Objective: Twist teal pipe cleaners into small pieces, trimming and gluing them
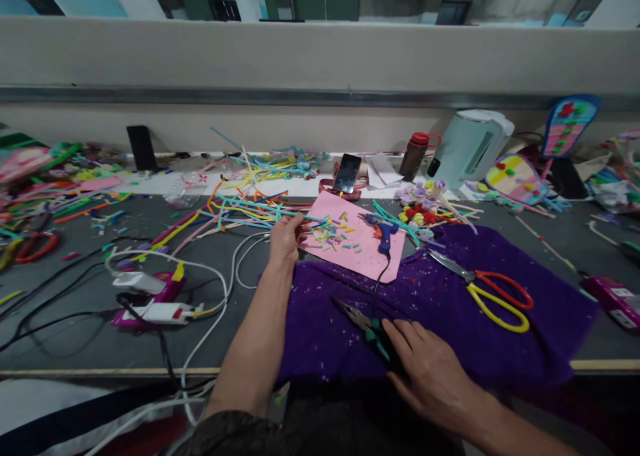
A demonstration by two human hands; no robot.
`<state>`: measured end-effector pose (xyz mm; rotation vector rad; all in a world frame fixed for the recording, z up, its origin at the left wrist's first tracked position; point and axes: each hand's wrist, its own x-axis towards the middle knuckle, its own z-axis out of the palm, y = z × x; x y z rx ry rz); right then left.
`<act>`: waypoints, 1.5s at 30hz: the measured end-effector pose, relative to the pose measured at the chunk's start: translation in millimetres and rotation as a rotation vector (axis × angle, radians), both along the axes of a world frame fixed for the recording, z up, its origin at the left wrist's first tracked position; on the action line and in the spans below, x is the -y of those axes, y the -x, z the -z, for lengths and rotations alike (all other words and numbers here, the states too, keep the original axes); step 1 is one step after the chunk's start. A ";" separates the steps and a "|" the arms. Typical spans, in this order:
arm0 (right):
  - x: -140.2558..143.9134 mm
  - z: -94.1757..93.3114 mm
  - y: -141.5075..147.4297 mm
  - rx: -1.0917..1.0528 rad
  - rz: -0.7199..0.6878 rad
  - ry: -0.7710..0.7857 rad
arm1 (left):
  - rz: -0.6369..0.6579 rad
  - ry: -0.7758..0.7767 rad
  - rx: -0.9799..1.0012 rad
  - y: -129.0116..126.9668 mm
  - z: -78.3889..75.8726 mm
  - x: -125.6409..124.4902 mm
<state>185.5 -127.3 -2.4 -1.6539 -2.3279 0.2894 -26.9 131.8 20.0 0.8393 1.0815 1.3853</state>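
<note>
At the left edge of a pink sheet [370,259], my left hand [286,241] is closed with its fingertips pinched on a teal pipe cleaner [316,219]. Small cut pieces [334,235] in several colours lie scattered on the sheet. A blue and orange glue gun [384,236] rests on its right part, its cord running toward me. My right hand [425,363] is wrapped round the dark green handles of long-nose pliers [359,316], low over a purple cloth [320,309]. The pliers' jaws point up and left; the palm hides part of the handles.
Scissors [483,293] with red and yellow handles lie on the cloth at right. Loose pipe cleaners [245,209], a power strip [150,306] and white cables [225,289] spread at left. A phone [348,173], a bottle [415,156] and a kettle [470,149] stand behind.
</note>
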 end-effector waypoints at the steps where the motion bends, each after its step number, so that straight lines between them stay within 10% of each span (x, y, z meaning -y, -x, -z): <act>1: -1.1 -0.5 -1.7 -0.050 0.007 0.029 | 0.005 -0.002 0.002 -0.2 -0.1 0.3; 14: -30.5 -17.0 -34.3 -1.046 0.170 0.559 | 0.125 0.007 -0.005 -15.4 -2.1 10.9; 27: -40.6 -16.6 -9.3 -0.122 -0.175 0.106 | 0.120 0.027 -0.069 -18.2 -5.1 8.6; 37: -20.9 4.7 -155.8 0.225 0.523 -0.230 | 0.162 0.004 -0.089 -22.9 -2.1 10.0; 45: -26.6 12.0 -189.0 0.355 0.461 -0.094 | 0.167 0.005 -0.093 -26.1 1.0 11.6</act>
